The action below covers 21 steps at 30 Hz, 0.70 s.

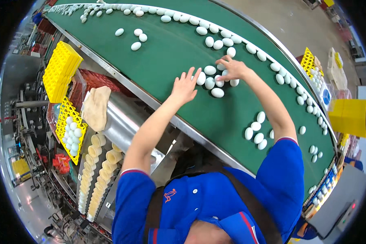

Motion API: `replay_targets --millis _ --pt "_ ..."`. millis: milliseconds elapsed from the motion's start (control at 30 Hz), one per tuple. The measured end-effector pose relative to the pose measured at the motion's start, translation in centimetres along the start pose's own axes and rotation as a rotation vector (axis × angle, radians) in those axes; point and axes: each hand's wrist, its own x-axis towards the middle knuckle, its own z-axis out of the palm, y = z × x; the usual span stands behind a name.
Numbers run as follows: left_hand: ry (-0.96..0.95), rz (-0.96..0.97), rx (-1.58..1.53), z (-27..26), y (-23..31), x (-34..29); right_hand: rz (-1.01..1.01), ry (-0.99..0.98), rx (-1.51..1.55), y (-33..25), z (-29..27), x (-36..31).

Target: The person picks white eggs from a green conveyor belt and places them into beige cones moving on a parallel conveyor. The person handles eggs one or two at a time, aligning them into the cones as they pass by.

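Pale bluish-white eggs lie in a loose cluster on a green conveyor belt. My left hand is open at the cluster's left side, fingers spread, with the fingertips against or just beside an egg. From the right, my right hand reaches over the cluster with its fingers apart and curved; it partly covers some eggs beneath it. One egg rests at the cluster's near side, and another egg sits just beyond my right fingers. Neither hand lifts anything.
A long row of eggs follows the belt's far white rail. More eggs lie nearer my right arm. At left stand stacked yellow egg trays, a tray with eggs, a metal chute and rows of cream cups.
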Motion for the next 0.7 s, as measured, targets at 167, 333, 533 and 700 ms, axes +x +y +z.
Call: replay_targets --millis 167,333,533,700 --pt "0.058 -0.051 0.244 6.2 0.9 6.1 -0.144 0.134 0.095 1.0 3.0 -0.9" --pt "0.064 -0.233 0.103 7.8 1.5 10.4 -0.185 0.356 0.155 0.7 5.2 -6.3" --pt "0.140 -0.753 -1.619 3.1 -0.3 12.4 -0.107 0.452 0.334 1.6 7.0 -8.0" --pt "0.007 -0.308 -2.653 -7.3 0.0 3.8 0.101 0.355 0.894 -0.7 5.4 -6.6"
